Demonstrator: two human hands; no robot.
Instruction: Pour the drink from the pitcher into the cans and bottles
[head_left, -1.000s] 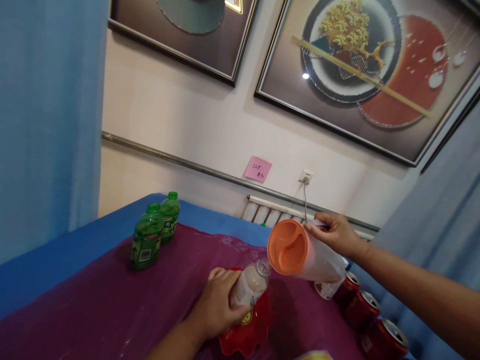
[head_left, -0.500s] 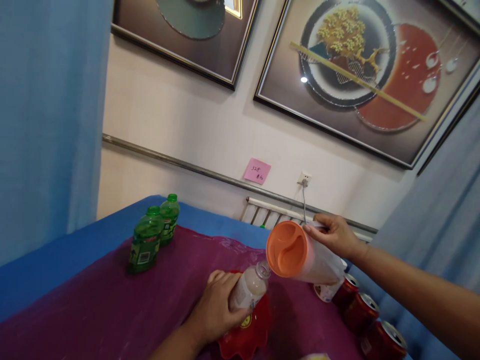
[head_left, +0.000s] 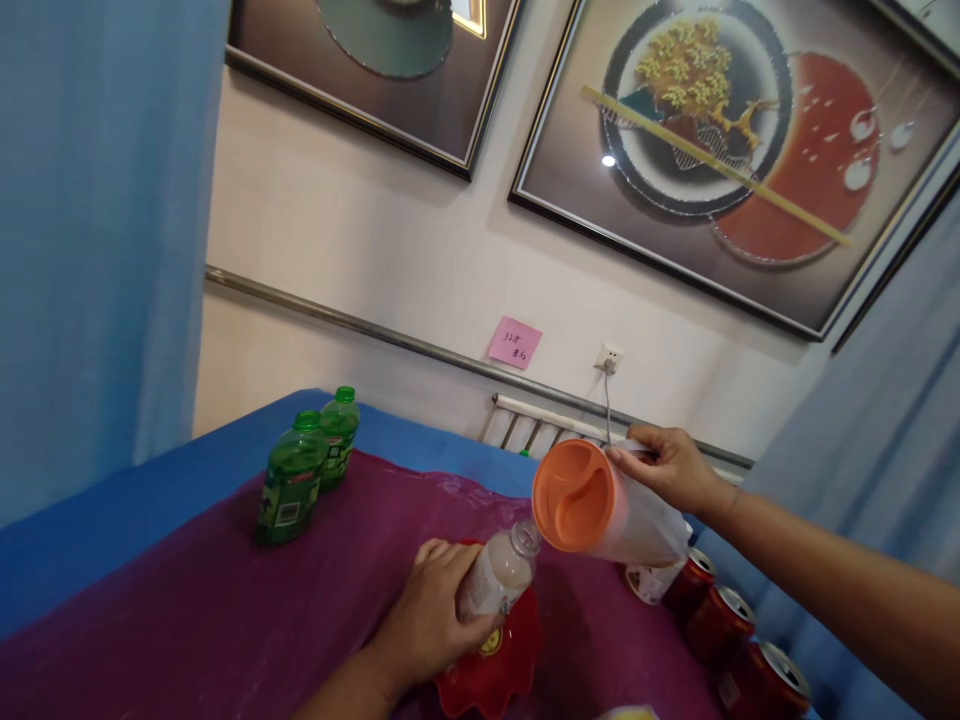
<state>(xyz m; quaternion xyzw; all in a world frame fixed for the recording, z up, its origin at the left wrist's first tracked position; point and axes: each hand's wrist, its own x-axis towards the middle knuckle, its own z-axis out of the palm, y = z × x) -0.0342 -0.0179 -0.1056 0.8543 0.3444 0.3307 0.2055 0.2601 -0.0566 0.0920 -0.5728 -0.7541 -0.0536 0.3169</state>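
My left hand (head_left: 431, 615) is wrapped round a small clear bottle (head_left: 501, 572) with an open mouth and a cloudy, whitish content. The bottle leans to the right over a red scalloped dish (head_left: 517, 655), partly hidden beneath it. By its handle, my right hand (head_left: 671, 468) grips a translucent pitcher (head_left: 637, 518) with an orange lid (head_left: 574, 497). The pitcher is tipped to the left, its lid's lower edge right beside the bottle's mouth. Whether liquid flows between them I cannot tell.
Two green bottles (head_left: 289, 485) stand at the left on the purple cover (head_left: 300, 610). Several red cans (head_left: 761, 680) line the right edge, near a white container (head_left: 651, 582) behind the pitcher. Blue curtains (head_left: 97, 230) hang on both sides. A metal rail (head_left: 375, 330) crosses the wall.
Almost nothing differs. Both hands keep the bottle and the tipped pitcher in nearly the same place; the view has shifted very slightly.
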